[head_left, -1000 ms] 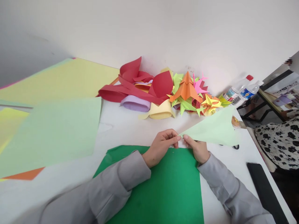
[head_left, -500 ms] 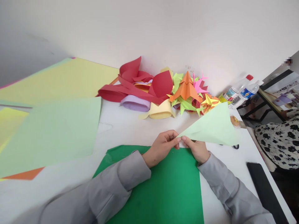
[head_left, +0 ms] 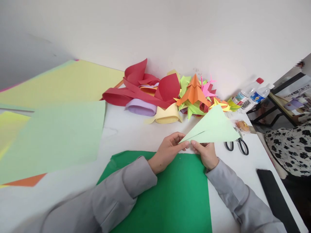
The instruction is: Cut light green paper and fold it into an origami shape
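Observation:
A pale green sheet of paper (head_left: 213,126), folded to a long point, is held above the table between both my hands. My left hand (head_left: 171,148) pinches it at the narrow tip, thumb on top. Just to the right, my right hand (head_left: 205,152) grips its lower edge, with the thumb in front and the other fingers mostly hidden behind. A crease or slit runs from the tip toward the middle of the paper. Under my hands lies a large green sheet (head_left: 179,194) on the white table.
Red paper loops (head_left: 145,87) and folded paper stars (head_left: 194,97) are heaped by the wall. Scissors (head_left: 243,145) lie behind the paper's right end. Two bottles (head_left: 252,94), a black phone-like slab (head_left: 274,197) and large pale sheets (head_left: 65,139) flank the work. A person in floral clothing (head_left: 291,149) sits at right.
The folded paper has turned and tipped in my hands, its wide end moving left. Its front crease now shows, and more of the scissors is uncovered. Both hands keep their hold.

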`<state>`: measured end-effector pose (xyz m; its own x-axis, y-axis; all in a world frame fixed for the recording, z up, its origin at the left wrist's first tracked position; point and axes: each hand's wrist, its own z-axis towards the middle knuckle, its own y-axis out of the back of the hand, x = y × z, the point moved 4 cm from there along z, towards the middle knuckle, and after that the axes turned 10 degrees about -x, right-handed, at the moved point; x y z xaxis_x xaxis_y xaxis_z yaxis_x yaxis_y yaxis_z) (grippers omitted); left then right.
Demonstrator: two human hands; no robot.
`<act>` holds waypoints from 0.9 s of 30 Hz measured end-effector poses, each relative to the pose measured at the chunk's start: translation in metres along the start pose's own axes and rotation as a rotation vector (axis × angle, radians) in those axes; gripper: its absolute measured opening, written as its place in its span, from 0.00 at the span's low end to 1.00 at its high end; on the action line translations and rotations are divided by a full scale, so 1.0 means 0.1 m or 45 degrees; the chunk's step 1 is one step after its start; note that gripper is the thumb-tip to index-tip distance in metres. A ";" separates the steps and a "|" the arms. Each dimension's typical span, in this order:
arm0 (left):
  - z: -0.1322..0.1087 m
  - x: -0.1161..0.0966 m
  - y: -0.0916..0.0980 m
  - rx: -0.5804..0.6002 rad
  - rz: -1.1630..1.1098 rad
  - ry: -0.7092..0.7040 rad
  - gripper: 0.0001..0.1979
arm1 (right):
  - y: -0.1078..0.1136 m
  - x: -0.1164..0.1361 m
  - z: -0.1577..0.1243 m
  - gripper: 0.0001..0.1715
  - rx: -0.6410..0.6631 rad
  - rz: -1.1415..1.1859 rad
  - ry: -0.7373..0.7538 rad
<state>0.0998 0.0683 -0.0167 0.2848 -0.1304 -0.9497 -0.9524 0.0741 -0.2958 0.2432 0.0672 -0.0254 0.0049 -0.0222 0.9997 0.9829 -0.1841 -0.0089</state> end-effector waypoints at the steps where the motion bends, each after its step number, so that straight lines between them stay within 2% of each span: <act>1: 0.00 -0.01 0.00 0.000 -0.024 0.002 0.15 | -0.01 0.01 -0.01 0.17 0.009 -0.008 0.009; 8: 0.01 0.03 0.01 -0.036 -0.058 0.071 0.17 | -0.03 0.08 -0.03 0.10 0.065 -0.068 0.143; 13: 0.02 0.06 0.04 -0.106 -0.056 0.076 0.18 | -0.01 0.06 -0.02 0.13 0.044 -0.092 0.104; 18: 0.02 0.06 0.07 -0.123 -0.058 0.061 0.18 | 0.00 0.01 -0.01 0.15 -0.032 0.037 -0.019; 23: 0.01 0.04 0.06 -0.080 -0.079 0.068 0.16 | -0.05 0.05 -0.02 0.14 0.102 -0.035 -0.020; 27: 0.01 0.04 0.06 -0.065 -0.084 0.081 0.15 | -0.03 0.09 -0.03 0.14 0.116 -0.132 0.043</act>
<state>0.0952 0.0696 -0.0220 0.3410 -0.1960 -0.9194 -0.9366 0.0132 -0.3502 0.2397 0.0646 -0.0169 -0.1026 -0.0412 0.9939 0.9904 -0.0975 0.0982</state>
